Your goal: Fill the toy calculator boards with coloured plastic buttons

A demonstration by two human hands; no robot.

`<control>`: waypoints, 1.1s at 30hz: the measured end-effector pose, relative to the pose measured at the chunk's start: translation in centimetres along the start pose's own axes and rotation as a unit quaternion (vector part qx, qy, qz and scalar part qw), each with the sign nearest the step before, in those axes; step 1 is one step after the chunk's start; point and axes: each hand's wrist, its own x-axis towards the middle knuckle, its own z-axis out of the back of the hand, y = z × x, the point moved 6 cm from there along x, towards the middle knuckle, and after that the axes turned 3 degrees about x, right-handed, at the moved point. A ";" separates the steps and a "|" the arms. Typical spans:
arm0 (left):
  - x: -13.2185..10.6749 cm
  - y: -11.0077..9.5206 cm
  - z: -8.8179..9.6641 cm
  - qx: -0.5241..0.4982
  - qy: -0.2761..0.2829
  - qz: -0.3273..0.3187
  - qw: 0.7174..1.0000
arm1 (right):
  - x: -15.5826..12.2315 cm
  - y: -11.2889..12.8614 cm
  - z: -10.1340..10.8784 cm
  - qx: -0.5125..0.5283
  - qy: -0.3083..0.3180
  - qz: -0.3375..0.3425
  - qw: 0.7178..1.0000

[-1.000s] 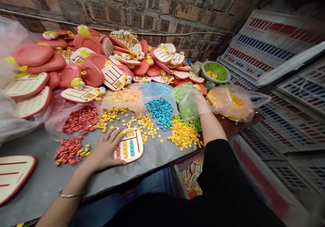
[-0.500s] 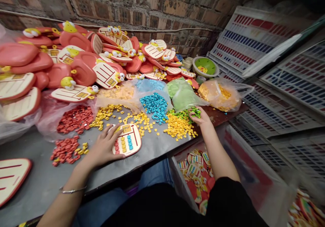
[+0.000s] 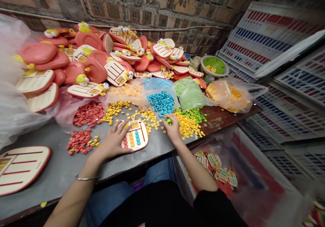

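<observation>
My left hand [image 3: 114,140] grips the left side of a cream toy board [image 3: 142,137] with a red rim, flat on the table. Its fingers lie over the top and the thumb along the lower edge. Rows of red, yellow and blue pieces fill slots on the board, and the slot at its right has none. To the right of the board, my right hand [image 3: 173,129] is curled around several small green pieces [image 3: 168,120]. Beside that hand lie loose yellow pieces [image 3: 187,125], green pieces [image 3: 194,114] and a bag of blue pieces [image 3: 161,102].
Red pieces [image 3: 80,141] lie left of the board. Behind rises a heap of duck-headed toy boards [image 3: 98,66] against a brick wall. Another board [image 3: 22,169] rests at the left. A box of filled boards [image 3: 220,171] is below right; plastic crates [image 3: 274,41] stand at the right.
My right hand has moved left from the green pile towards the board, carrying green pieces. My left hand stays on the board. The whole view has shifted slightly.
</observation>
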 end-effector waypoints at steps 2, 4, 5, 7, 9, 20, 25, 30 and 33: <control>0.0 0.0 0.0 -0.007 -0.002 0.001 1.000 | -0.5 0.9 -1.2 -0.106 0.020 0.090 0.990; 0.0 0.0 0.0 -0.011 -0.001 -0.001 1.000 | -0.7 1.1 -2.2 -0.166 0.057 0.126 0.976; 0.0 0.0 0.0 -0.012 0.000 -0.002 1.000 | -0.8 1.1 -2.6 -0.189 0.078 0.136 0.969; 0.0 0.0 0.0 -0.013 0.002 -0.002 1.000 | -0.7 1.0 -3.1 -0.222 0.103 0.151 0.958; -0.1 -0.1 0.0 -0.014 0.004 -0.001 1.000 | -0.6 0.9 -3.4 -0.234 0.123 0.158 0.951; -0.1 -0.6 0.7 -0.019 0.029 0.008 0.999 | -0.5 1.2 -3.3 -0.195 0.148 0.118 0.962; -0.2 -0.7 0.7 -0.027 0.020 0.005 0.999 | 0.9 0.4 -2.6 -0.065 0.115 0.033 0.991; -0.2 -0.7 0.7 -0.024 0.026 0.009 0.999 | 1.8 -0.2 -3.3 0.033 0.163 -0.098 0.981; -0.2 -0.8 0.8 -0.026 0.027 0.010 0.999 | 1.4 -0.9 -3.7 0.125 0.212 -0.189 0.951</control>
